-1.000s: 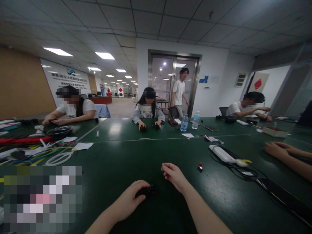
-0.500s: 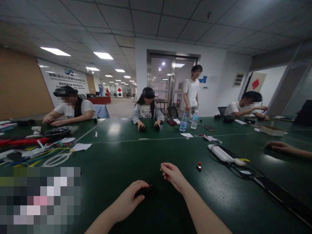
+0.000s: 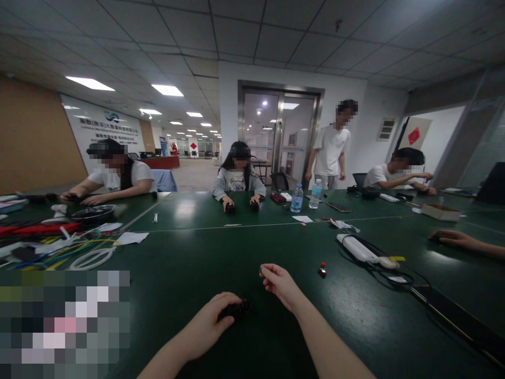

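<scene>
So there's a small black gadget (image 3: 243, 306) sitting on the dark green tabletop (image 3: 189, 258), with the left hand (image 3: 213, 321) curled around it, thumb on the near side. The right hand (image 3: 279, 281) is near it, thumb and fingertips pinched on a tiny brownish bit (image 3: 261, 270), too small to make out. Further right there's a little red-topped dark piece (image 3: 322, 270), then a long white plastic device (image 3: 357, 249) beside black cable (image 3: 394, 279).

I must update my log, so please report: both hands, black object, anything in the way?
Left hand around black object. Right hand pinches tiny item, identity unclear. Red-topped object to the right, not between hands.
</scene>
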`<state>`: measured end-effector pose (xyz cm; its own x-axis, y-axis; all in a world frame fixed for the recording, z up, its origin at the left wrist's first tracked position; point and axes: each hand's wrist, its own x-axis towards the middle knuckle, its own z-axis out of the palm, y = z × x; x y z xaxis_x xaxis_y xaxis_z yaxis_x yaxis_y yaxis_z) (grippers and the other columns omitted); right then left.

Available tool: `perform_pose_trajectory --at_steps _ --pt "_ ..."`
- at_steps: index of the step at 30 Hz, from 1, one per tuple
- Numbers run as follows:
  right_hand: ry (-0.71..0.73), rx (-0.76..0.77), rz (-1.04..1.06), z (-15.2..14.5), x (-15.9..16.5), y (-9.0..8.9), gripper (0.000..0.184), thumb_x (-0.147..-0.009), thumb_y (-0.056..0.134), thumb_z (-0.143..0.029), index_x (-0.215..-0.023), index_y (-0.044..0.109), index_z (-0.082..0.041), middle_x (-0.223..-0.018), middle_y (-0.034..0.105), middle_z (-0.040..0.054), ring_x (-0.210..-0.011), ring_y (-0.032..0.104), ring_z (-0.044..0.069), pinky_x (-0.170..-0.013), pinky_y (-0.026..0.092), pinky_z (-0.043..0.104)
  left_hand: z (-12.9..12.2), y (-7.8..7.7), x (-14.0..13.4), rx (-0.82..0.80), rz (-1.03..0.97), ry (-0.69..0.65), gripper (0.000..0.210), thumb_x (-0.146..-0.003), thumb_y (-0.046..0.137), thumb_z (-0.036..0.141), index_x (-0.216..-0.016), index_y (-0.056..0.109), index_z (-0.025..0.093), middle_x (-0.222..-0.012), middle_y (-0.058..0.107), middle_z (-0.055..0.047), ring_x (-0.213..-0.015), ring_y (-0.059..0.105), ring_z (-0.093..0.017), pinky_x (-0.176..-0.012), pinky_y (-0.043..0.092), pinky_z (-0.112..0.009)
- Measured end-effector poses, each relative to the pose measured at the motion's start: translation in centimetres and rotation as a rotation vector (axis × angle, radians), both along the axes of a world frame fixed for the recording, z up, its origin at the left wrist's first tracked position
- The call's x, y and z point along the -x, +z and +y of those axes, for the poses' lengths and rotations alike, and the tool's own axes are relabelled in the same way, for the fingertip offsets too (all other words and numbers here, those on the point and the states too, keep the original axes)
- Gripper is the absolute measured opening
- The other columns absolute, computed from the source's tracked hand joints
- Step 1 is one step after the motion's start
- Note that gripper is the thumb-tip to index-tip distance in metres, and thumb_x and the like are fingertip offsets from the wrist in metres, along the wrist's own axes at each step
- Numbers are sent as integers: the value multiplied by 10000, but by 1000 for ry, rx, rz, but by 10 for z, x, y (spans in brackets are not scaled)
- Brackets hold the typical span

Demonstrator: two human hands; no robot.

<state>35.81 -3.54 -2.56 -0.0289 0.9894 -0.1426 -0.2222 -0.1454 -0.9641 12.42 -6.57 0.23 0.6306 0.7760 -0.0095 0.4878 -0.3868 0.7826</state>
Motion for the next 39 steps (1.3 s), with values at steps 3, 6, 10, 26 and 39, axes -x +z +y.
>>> perform_pose_trajectory --at_steps 3,6,10,26,39 --pt "-1 -2 -1 0 1 0 324 -699 627 -350 -964 575 -170 -863 584 40 -627 519 75 -572 426 205 0 0 0 0 5 -3 374 -759 464 188 -1123 507 260 -1219 479 -17 -1126 416 -165 -1013 262 -333" --pt "7 -1 -1 -1 1 1 321 -701 624 -347 -966 573 -172 -869 582 40 -636 520 74 -579 428 202 1 -1 1 5 5 -1 372 -764 462 199 -1128 504 267 -1223 474 -13 -1121 420 -167 -1008 269 -333" --pt "3 2 -9 1 1 -1 332 -697 626 -351 -972 573 -173 -882 583 45 -638 525 78 -584 434 211 1 -2 2 5 5 -1 367 -773 455 218 -1134 499 264 -1232 465 -21 -1124 416 -174 -1006 272 -347" --pt "-20 19 13 -4 6 11 285 -682 645 -331 -907 580 -169 -817 580 28 -595 500 67 -546 403 198 1 -3 1 -21 5 4 372 -763 465 205 -1127 509 260 -1218 484 -23 -1124 420 -161 -1014 266 -339" --pt "7 0 -1 -3 2 5 280 -707 627 -334 -936 586 -178 -863 587 41 -639 516 79 -593 430 217 1 -2 2 12 8 11 371 -771 461 218 -1135 504 276 -1229 468 -14 -1123 420 -178 -1004 278 -350"
